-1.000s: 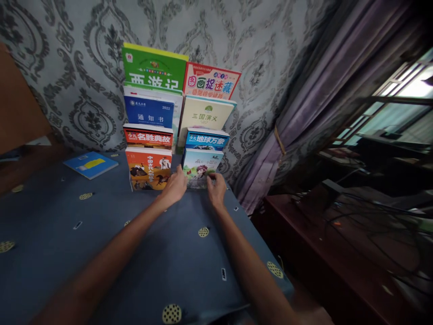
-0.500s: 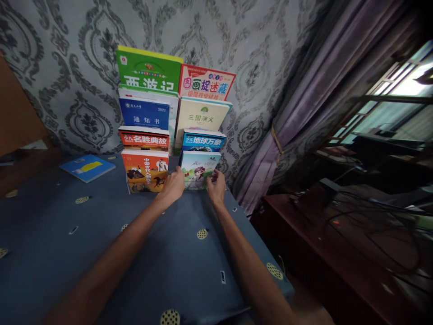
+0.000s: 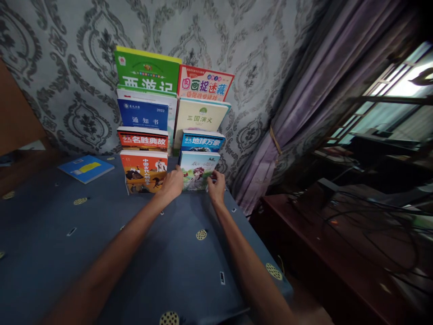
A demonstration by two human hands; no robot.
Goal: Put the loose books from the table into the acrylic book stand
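Observation:
A tiered stand of picture books leans against the patterned wall at the back of a blue-covered table (image 3: pixel 189 271). My left hand (image 3: pixel 172 183) and my right hand (image 3: pixel 216 186) both grip the front right book, a pale green illustrated book (image 3: pixel 198 169), by its lower corners. It stands upright in the lowest tier. Beside it on the left stands an orange book (image 3: pixel 144 170). Behind rise a blue book (image 3: pixel 202 141), a red-banded book (image 3: pixel 142 139), a cream book (image 3: pixel 199 118), a dark blue booklet (image 3: pixel 142 115), a green book (image 3: pixel 147 70) and a red-pink book (image 3: pixel 204 83).
A thin blue notebook (image 3: pixel 85 168) lies flat on the table at the left. A purple curtain (image 3: pixel 304 99) hangs to the right of the books. A dark wooden surface with cables (image 3: pixel 355 234) stands lower on the right, by a window (image 3: pixel 406 81).
My hands stay on the pale green book, which now stands slightly higher and more upright in the stand. The view has shifted a little.

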